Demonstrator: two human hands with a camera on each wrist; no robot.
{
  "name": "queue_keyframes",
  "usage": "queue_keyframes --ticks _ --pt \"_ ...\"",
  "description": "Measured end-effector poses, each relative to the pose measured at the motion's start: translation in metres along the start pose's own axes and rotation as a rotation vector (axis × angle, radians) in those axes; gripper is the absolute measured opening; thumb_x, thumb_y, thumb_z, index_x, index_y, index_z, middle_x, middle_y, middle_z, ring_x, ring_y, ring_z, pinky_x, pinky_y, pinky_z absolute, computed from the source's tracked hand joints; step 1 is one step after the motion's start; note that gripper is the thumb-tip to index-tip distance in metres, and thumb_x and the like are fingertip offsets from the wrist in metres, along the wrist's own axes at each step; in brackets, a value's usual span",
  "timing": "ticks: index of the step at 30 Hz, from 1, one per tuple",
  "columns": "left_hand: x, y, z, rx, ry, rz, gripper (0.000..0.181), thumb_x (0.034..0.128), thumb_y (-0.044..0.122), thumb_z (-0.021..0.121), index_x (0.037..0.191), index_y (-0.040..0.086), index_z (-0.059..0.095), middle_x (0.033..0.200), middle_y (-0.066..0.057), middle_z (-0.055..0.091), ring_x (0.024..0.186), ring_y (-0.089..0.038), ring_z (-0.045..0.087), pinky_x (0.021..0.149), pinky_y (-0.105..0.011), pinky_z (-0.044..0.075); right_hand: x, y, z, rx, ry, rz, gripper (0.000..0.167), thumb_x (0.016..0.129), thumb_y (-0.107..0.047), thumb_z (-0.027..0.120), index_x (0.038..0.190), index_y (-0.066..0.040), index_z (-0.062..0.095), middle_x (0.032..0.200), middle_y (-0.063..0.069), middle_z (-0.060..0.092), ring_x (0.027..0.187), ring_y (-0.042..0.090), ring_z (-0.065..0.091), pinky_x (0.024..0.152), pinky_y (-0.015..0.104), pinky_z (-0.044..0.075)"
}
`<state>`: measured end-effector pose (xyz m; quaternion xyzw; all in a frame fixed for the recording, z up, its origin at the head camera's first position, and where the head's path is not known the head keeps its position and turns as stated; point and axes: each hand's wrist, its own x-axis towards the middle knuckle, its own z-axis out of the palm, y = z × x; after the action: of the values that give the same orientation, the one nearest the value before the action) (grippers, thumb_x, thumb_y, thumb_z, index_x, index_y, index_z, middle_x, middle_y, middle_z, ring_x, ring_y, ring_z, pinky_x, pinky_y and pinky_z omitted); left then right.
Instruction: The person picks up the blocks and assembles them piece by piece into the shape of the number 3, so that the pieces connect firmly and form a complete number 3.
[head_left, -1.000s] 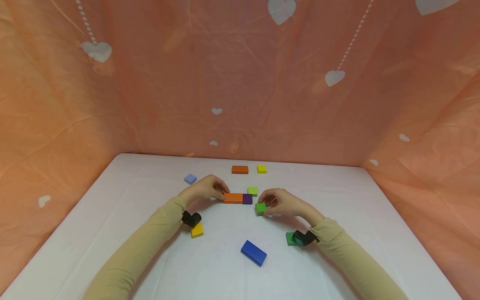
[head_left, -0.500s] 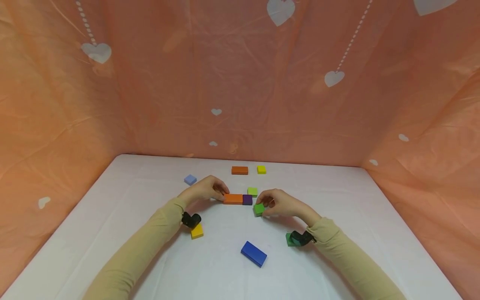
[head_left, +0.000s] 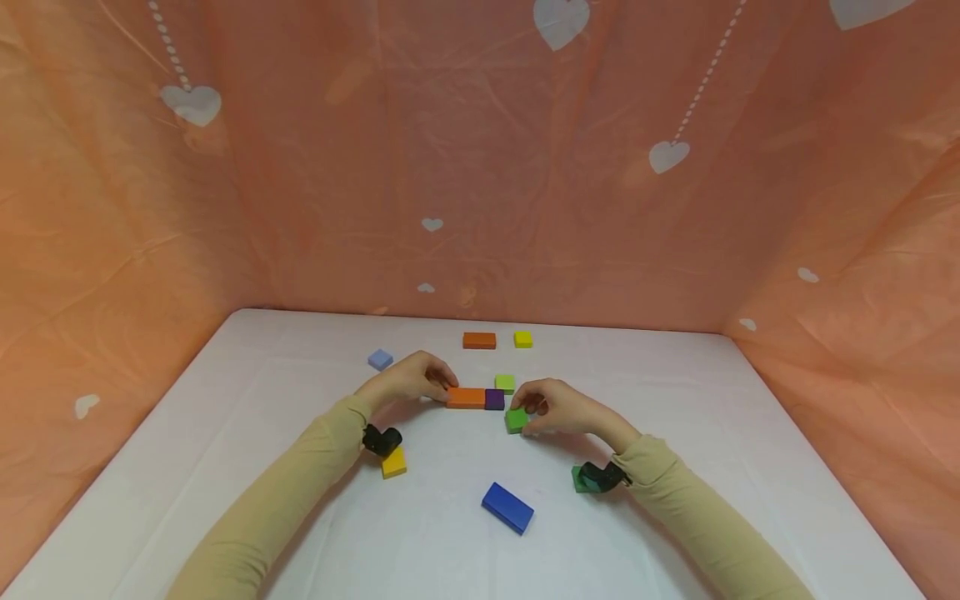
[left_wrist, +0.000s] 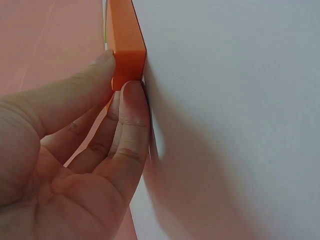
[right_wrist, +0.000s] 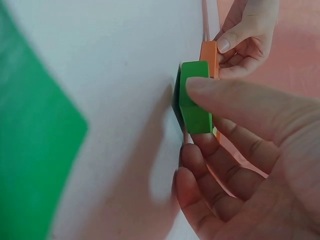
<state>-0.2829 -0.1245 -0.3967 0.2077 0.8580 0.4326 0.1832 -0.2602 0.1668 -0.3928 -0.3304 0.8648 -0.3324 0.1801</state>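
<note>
Your right grip (head_left: 564, 407) pinches the green block (head_left: 515, 421), now shifted toward the desk (head_left: 427, 533)'s left edge, closer to the purple block (head_left: 494, 400); your left grip (head_left: 408, 377) pinches the orange block (head_left: 467, 398).

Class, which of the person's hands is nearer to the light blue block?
Left. The left hand is just right of the light blue block, holding an orange block; the right hand is farther right, pinching a green block.

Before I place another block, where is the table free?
Bare: between the near yellow block and dark blue block; right of the far yellow block. Crowded: between left hand and right hand, around held orange block and purple block.
</note>
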Motion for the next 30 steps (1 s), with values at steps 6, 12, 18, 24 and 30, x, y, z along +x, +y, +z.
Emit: queue_keyframes --ticks 6,12,18,24,30 --pt "0.0001 -0.0005 0.0005 0.004 0.002 -0.002 0.018 0.0847 0.001 0.071 0.103 0.0 0.069 0.092 -0.005 0.066 0.081 -0.017 0.058 0.077 -0.028 0.05 0.0011 -0.0005 0.0006 -0.015 -0.005 -0.004 0.03 0.078 -0.01 0.079 0.104 -0.008 0.064 0.095 -0.002 0.061 0.088 0.018 0.055 0.077 0.028 0.047" --pt "-0.0003 -0.0006 0.0005 0.003 -0.001 -0.005 0.018 0.0854 0.002 0.07 0.104 0.001 0.069 0.093 -0.004 0.066 0.08 -0.017 0.057 0.077 -0.028 0.05 0.0012 -0.0025 0.0007 -0.008 -0.01 0.005 0.03 0.077 -0.01 0.08 0.103 -0.007 0.064 0.093 0.0 0.06 0.088 0.021 0.055 0.078 0.032 0.048" --pt "-0.0002 -0.0008 -0.0004 0.005 -0.005 0.008 0.019 0.0844 0.001 0.071 0.103 0.0 0.069 0.092 -0.005 0.066 0.08 -0.017 0.058 0.077 -0.028 0.051 0.0016 -0.0051 0.0 -0.001 -0.025 0.017 0.031 0.077 -0.008 0.08 0.103 -0.006 0.064 0.093 0.001 0.061 0.088 0.021 0.054 0.079 0.034 0.048" --pt "0.0012 -0.0013 0.0 -0.008 0.003 -0.018 0.018 0.0842 0.001 0.071 0.102 0.001 0.07 0.091 -0.004 0.065 0.079 -0.017 0.057 0.076 -0.028 0.05 0.0018 -0.0063 -0.0028 -0.026 -0.042 0.029 0.031 0.077 -0.008 0.08 0.103 -0.007 0.064 0.093 -0.001 0.06 0.089 0.02 0.055 0.079 0.032 0.048" --pt "0.002 -0.0016 0.0007 -0.01 0.004 -0.011 0.018 0.084 -0.001 0.071 0.102 -0.001 0.069 0.089 -0.006 0.066 0.079 -0.017 0.057 0.075 -0.028 0.05 0.0017 -0.0026 -0.0049 -0.041 -0.049 0.046 0.03 0.077 -0.008 0.08 0.102 -0.009 0.064 0.093 -0.002 0.06 0.087 0.019 0.054 0.077 0.03 0.047"
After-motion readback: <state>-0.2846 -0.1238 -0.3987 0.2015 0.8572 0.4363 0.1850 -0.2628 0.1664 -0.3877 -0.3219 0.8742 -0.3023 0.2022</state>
